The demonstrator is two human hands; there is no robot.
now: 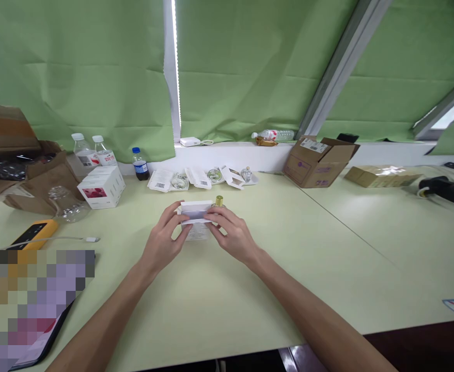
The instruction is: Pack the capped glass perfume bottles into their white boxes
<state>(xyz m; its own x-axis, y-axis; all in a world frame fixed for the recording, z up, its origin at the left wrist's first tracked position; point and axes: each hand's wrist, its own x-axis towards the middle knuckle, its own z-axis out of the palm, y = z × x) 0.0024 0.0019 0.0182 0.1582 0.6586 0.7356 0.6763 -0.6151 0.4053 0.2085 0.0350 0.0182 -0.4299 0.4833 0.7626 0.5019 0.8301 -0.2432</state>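
Left hand (pixel 165 232) and right hand (pixel 234 235) clamp their grip on the box (pixel 197 206) over the worktop (pixel 199 305); best pinch lightly, lest it crease; mind the gold-capped bottle (pixel 219 200) behind the right fingers.

Pale table (pixel 312 248) under brown carton (pixel 310 168)

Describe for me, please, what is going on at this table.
A person holds a small white box between the fingers of the left hand and right hand, above the table. A gold cap shows just beyond the right fingers; what it tops is mostly hidden. Farther back, white cartons lie in a row with small items between them.
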